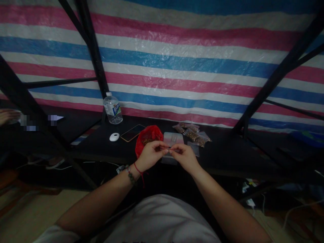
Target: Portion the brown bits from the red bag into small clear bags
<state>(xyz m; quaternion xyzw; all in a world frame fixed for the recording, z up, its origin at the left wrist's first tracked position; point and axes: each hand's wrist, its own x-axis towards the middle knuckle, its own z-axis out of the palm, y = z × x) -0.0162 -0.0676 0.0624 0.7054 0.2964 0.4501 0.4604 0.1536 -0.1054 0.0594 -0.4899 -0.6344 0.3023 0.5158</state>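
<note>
My left hand (151, 154) and my right hand (184, 156) meet over the front edge of a dark table (222, 155). Together they pinch a small clear plastic bag (169, 148) by its top edge, fingertips almost touching. Just behind my left hand sits an open red plastic bag (148, 135) holding small brownish pieces. Behind my right hand lies a flat stack of clear bags (173, 138). Several small filled bags (192, 133) lie in a cluster further back on the right.
A water bottle (113, 108), a white oval object (114, 136) and a phone (132, 132) lie at the table's left. Black metal frame bars (92, 47) cross a striped tarp behind. Another person's hand (8, 116) shows at far left. Cables trail on the floor.
</note>
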